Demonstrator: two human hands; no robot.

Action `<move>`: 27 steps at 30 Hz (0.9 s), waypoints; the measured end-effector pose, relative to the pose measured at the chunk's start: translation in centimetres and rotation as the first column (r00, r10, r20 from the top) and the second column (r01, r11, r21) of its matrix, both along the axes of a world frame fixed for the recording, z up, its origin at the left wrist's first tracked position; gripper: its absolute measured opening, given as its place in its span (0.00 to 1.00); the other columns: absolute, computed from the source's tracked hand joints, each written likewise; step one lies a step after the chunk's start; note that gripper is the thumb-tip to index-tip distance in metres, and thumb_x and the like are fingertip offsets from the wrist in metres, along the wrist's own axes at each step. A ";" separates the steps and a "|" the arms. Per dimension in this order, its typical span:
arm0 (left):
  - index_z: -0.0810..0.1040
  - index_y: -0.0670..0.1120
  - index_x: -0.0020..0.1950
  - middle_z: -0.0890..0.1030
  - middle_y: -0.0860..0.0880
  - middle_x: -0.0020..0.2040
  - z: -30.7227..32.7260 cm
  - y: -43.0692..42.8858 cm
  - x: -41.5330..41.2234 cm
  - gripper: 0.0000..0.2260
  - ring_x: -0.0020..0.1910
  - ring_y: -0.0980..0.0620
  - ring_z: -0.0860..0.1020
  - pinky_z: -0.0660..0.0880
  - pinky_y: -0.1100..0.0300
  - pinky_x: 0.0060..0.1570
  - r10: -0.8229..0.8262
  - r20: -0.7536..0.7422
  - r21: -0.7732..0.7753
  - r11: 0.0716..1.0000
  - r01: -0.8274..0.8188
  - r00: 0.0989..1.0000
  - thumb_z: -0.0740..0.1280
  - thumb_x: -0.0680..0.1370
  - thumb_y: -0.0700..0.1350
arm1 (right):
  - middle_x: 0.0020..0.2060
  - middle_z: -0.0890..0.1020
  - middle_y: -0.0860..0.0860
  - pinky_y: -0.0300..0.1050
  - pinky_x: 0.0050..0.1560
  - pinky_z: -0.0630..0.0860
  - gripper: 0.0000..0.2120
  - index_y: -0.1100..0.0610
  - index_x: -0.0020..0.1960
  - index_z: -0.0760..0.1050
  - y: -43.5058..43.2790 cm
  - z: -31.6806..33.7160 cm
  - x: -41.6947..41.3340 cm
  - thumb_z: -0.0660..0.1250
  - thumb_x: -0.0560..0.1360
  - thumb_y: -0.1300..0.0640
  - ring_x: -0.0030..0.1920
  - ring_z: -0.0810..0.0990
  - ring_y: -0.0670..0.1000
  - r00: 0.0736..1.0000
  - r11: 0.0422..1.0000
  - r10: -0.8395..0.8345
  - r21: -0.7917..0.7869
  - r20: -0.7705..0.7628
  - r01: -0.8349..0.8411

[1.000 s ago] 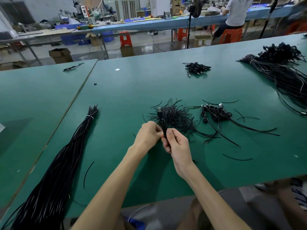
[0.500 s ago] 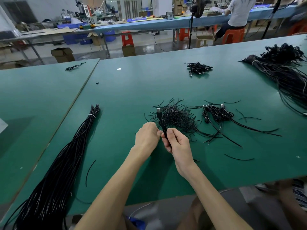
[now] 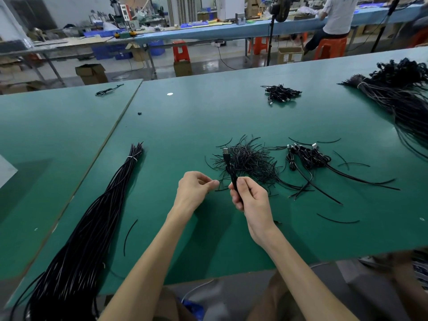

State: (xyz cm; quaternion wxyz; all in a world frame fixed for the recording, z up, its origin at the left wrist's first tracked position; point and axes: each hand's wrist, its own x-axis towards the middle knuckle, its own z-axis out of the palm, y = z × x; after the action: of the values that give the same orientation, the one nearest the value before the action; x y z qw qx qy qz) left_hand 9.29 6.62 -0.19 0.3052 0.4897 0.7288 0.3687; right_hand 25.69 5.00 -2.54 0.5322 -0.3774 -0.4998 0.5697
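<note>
a cardboard box (image 3: 91, 72) stands open on the floor at the upper left of the frame, a second box (image 3: 290, 54) at the upper right; what either holds cannot be seen from here.

at the centre of the frame, over the green table (image 3: 185, 126), a folded black usb cable (image 3: 231, 172) stands nearly upright. its long axis runs from the lower centre up and slightly left, with the metal plug at the top end, pointing away from the person and toward the top of the frame.

the right hand (image 3: 251, 198) grips the lower part of the cable, fingers curled round it and the thumb pressed against its side. the left hand (image 3: 196, 187) sits just to the left, apart from the cable, its fingers curled in and thumb and forefinger tips brought together; whether they pinch anything cannot be told.

just behind the cable lies a pile of short black ties (image 3: 250, 161), and right of it a cluster of bundled cables (image 3: 308, 156) with loose ends trailing toward the lower right. a long sheaf of black cables (image 3: 92, 216) runs down the lower left, tied near its top end. a larger heap of cables (image 3: 405, 96) fills the upper right.
</note>
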 end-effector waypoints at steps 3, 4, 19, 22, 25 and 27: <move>0.84 0.52 0.43 0.83 0.56 0.34 -0.5 -0.4 -0.4 0.03 0.28 0.62 0.76 0.71 0.65 0.36 0.006 0.024 0.031 1.000 -0.006 1.000 0.76 0.77 0.48 | 0.33 0.76 0.49 0.35 0.32 0.68 0.17 0.51 0.43 0.81 0.0 0.0 0.0 0.60 0.86 0.53 0.34 0.71 0.45 1.000 1.000 0.006 0.000 0.002 -0.006; 0.85 0.52 0.43 0.82 0.56 0.32 -0.6 -0.5 -0.5 0.04 0.26 0.62 0.75 0.71 0.67 0.34 0.010 0.033 0.046 0.999 -0.012 0.999 0.76 0.77 0.47 | 0.33 0.76 0.49 0.35 0.32 0.68 0.17 0.51 0.43 0.81 0.0 0.0 0.0 0.60 0.86 0.53 0.34 0.71 0.45 1.000 1.000 0.007 -0.001 0.002 -0.007; 0.85 0.49 0.39 0.83 0.60 0.31 -1.5 -0.5 -0.6 0.07 0.31 0.67 0.77 0.70 0.75 0.34 0.038 0.178 0.161 0.985 -0.067 0.983 0.81 0.72 0.48 | 0.32 0.76 0.48 0.35 0.32 0.68 0.17 0.52 0.43 0.81 0.1 0.0 0.0 0.59 0.86 0.53 0.33 0.70 0.45 1.000 1.000 0.004 0.001 0.015 -0.004; 0.85 0.47 0.41 0.81 0.59 0.28 -1.3 -0.6 -0.4 0.08 0.29 0.64 0.75 0.69 0.74 0.33 0.039 0.228 0.159 0.984 -0.077 0.973 0.79 0.73 0.49 | 0.32 0.76 0.48 0.35 0.32 0.68 0.16 0.53 0.44 0.80 0.0 0.0 0.0 0.59 0.86 0.53 0.33 0.71 0.45 1.000 1.000 0.006 0.006 0.022 -0.006; 0.84 0.44 0.45 0.79 0.54 0.30 -0.6 -1.3 -0.2 0.08 0.29 0.57 0.73 0.69 0.69 0.31 -0.074 0.310 0.120 0.992 0.038 0.948 0.77 0.76 0.48 | 0.32 0.76 0.48 0.36 0.32 0.68 0.16 0.56 0.45 0.80 -0.1 -0.1 0.0 0.60 0.86 0.53 0.34 0.71 0.45 0.999 1.000 0.004 0.017 0.047 -0.005; 0.84 0.42 0.47 0.81 0.49 0.33 -0.1 -1.9 -0.1 0.08 0.31 0.55 0.75 0.70 0.65 0.31 -0.199 0.329 0.123 0.978 0.167 0.923 0.76 0.77 0.47 | 0.33 0.76 0.49 0.37 0.32 0.68 0.15 0.57 0.46 0.79 -0.1 -0.1 -0.1 0.60 0.86 0.54 0.34 0.71 0.46 0.997 1.000 0.005 0.029 0.074 -0.007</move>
State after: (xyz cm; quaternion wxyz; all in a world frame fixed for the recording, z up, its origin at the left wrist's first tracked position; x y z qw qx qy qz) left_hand 9.23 4.76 -0.25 0.4364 0.4985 0.5983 0.4508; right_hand 25.61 4.90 -2.63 0.5173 -0.3890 -0.5283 0.5496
